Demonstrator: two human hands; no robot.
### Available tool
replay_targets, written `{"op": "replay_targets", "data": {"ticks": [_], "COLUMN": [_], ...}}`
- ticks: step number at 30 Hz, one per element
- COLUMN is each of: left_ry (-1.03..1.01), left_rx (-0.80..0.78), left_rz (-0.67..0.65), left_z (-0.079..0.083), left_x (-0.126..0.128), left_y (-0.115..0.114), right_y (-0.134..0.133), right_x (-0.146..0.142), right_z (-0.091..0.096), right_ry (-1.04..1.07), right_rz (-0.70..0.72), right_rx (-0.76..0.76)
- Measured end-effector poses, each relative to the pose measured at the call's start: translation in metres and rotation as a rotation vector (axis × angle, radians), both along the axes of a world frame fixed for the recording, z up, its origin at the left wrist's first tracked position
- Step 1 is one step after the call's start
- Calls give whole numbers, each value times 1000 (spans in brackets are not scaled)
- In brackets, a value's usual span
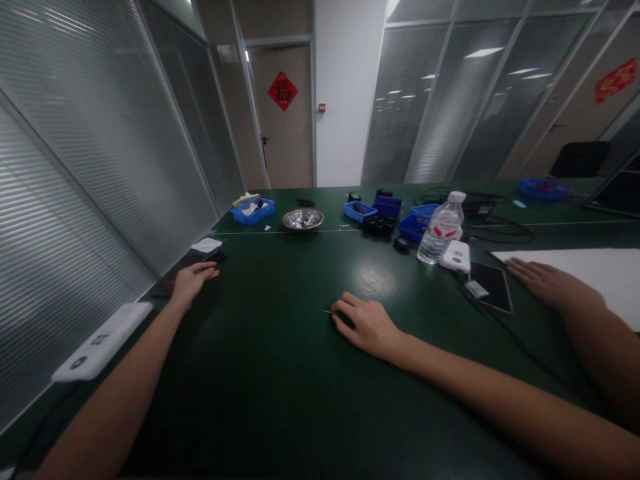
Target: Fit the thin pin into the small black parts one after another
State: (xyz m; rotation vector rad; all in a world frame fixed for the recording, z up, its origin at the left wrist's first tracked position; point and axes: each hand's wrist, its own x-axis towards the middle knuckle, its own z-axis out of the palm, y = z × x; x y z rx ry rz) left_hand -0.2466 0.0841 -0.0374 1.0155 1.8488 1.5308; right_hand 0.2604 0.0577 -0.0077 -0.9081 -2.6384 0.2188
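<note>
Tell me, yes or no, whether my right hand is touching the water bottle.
No, your right hand holds a thin object, and the water bottle stands apart, farther back on the green table.

Hidden grips, cropped arms and small contents too fine to read.
The right hand (369, 327) covers most of a thin object (327, 312), only its tip showing past the fingers, so its kind cannot be told; by the left hand (190, 285), a small dark item (218, 255) is too dim to identify, and whether the fingers touch it is unclear. The left forearm (133, 377) is cut by the bottom edge, the right forearm (480, 387) by the right edge, as are a co-worker's arm (613, 340), a white sheet (617, 280) and a dark screen (620, 193). Bits in the metal bowl (303, 228) are too small to name; the water bottle (439, 233) hides part of a blue tray (411, 229).
</note>
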Motion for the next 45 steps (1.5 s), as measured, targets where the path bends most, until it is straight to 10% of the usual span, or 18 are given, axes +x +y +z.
{"op": "replay_targets", "data": {"ticks": [19,34,45], "left_ry": [192,426,652], "left_rx": [-10,-20,118], "left_rz": [-68,-1061,-1096], "left_z": [12,44,34], "left_x": [21,234,249], "left_y": [-2,-59,-68], "right_y": [1,1,-1], "right_x": [0,-2,-2], "right_z": [-4,-3,0], "right_ry": [-2,-3,41], "right_rz": [-6,-25,-27], "right_rx": [12,19,29]}}
